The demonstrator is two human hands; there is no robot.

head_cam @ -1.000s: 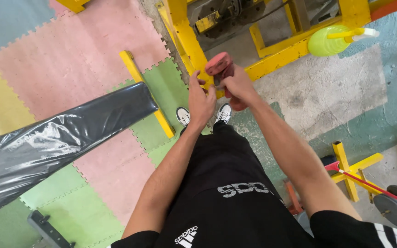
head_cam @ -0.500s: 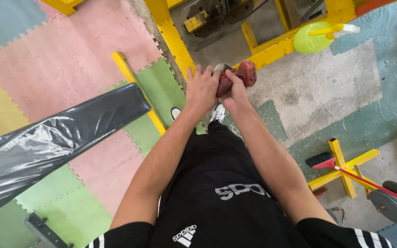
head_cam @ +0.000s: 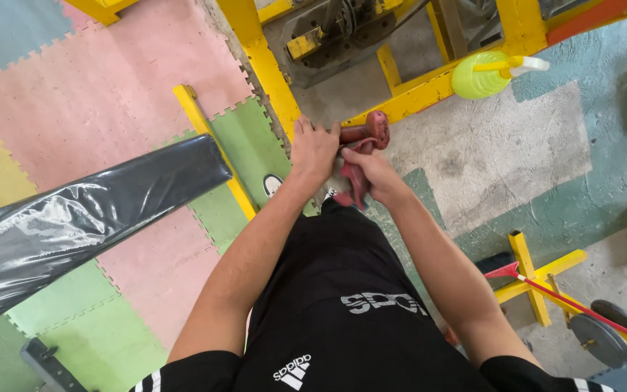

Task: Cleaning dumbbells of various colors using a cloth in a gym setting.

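Both hands hold a worn red hand tool with a round end (head_cam: 369, 133) in front of the body, above the grey concrete floor (head_cam: 517, 152). The left hand (head_cam: 313, 149) is closed on its upper part; the right hand (head_cam: 373, 170) grips the lower red piece. If a grip loosens, it could fall on the white shoe (head_cam: 273, 184) beneath. A green spray bottle (head_cam: 482, 75) lies by the yellow metal frame (head_cam: 270, 65); I cannot see its contents.

Open concrete floor (head_cam: 502, 156) right of both hands, free down to the yellow stand (head_cam: 538, 279) and red-handled broom (head_cam: 582, 297). Ahead, blocked by yellow machine frame (head_cam: 273, 76) and green spray bottle (head_cam: 484, 72). Left, black padded bench (head_cam: 88, 218) bars the way; foam mats (head_cam: 110, 94) beyond it open.
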